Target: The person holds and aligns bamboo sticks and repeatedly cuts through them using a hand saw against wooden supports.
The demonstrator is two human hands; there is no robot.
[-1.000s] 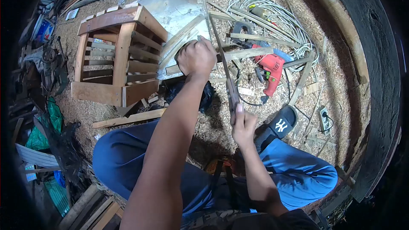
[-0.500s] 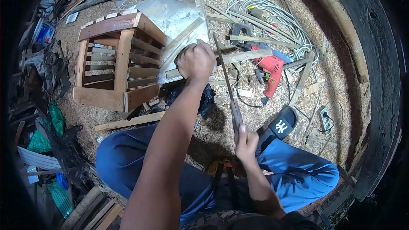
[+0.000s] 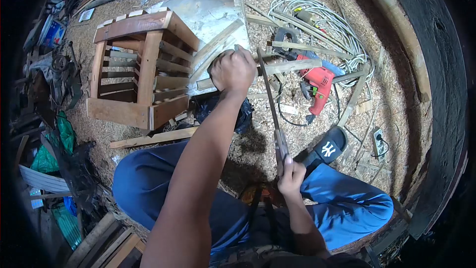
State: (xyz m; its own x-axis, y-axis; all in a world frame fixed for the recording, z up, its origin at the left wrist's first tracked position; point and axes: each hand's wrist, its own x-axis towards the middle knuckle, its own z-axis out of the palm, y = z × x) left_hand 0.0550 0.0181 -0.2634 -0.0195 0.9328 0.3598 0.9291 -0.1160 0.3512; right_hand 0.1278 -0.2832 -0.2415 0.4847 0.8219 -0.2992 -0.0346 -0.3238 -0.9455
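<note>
My left hand [image 3: 233,72] is closed around a wooden strip [image 3: 290,66], pressing it down over a dark support that is mostly hidden. The strip's end reaches out to the right past my fist. In my right hand [image 3: 291,177] is the handle of a handsaw [image 3: 269,92]. Its thin blade shows edge-on and crosses the strip just right of my left hand. Whether its teeth are in the wood I cannot make out. A slatted wooden frame [image 3: 148,64] stands to the left of my left hand.
A red power drill [image 3: 318,80] lies on the shavings to the right, beside a coiled pale cable [image 3: 342,25]. Loose strips rest on a pale board [image 3: 198,7]. A power socket [image 3: 379,142] is near my sandalled foot [image 3: 327,148]. Scrap piles line the left.
My right hand has drawn the saw back a little toward my body. My left hand keeps its grip on the strip. The whole view has shifted slightly.
</note>
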